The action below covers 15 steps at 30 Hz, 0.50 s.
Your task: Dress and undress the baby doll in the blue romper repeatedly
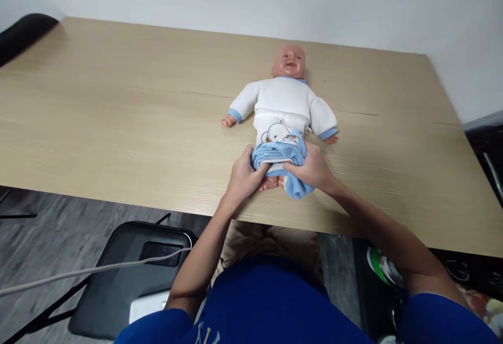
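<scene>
A baby doll (pixel 283 98) in a white top with blue cuffs lies on its back on the wooden table (pixel 118 119), head toward the wall. Light blue trousers (pixel 280 153) are bunched around its legs, near the waist. My left hand (pixel 244 177) grips the left side of the blue fabric, fingers curled. My right hand (pixel 310 168) is closed on the right side of the same fabric. The doll's bare feet (pixel 271 182) show between my hands.
A black chair (pixel 129 270) with a white cable (pixel 90 269) across it stands at lower left, below the table edge. Another dark chair (pixel 21 32) is at far left. Dark objects sit at the right beside the table.
</scene>
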### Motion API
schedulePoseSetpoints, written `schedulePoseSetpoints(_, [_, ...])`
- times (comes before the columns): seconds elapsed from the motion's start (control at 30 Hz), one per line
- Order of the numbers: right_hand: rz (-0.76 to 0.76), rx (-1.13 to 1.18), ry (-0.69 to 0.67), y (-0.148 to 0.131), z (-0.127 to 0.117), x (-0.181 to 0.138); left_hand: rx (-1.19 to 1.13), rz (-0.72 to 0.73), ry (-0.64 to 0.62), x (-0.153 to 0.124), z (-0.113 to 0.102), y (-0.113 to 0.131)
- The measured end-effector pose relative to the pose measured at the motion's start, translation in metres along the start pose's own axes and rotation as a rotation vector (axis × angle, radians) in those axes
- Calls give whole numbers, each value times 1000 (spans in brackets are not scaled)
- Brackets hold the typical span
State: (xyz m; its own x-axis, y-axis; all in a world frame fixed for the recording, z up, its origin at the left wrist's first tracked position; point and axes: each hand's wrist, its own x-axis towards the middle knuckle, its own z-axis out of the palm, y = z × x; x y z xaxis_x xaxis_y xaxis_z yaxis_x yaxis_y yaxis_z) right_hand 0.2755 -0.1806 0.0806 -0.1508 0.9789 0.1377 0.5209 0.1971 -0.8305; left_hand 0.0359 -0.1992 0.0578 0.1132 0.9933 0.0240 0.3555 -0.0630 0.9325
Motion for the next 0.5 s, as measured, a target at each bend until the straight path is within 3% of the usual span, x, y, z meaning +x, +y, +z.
schedulePoseSetpoints(0.2, [-97, -22, -8, -25, -24, 4, 30, 30, 85, -18, -1, 23])
schedulePoseSetpoints(0.37, [-190, -83, -137, -61, -32, -22, -75, -74, -33, -58, -11, 33])
schedulePoseSetpoints(0.5, [-120, -166, -264, -58, -15, -32, 52, -157, -105, -74, -16, 17])
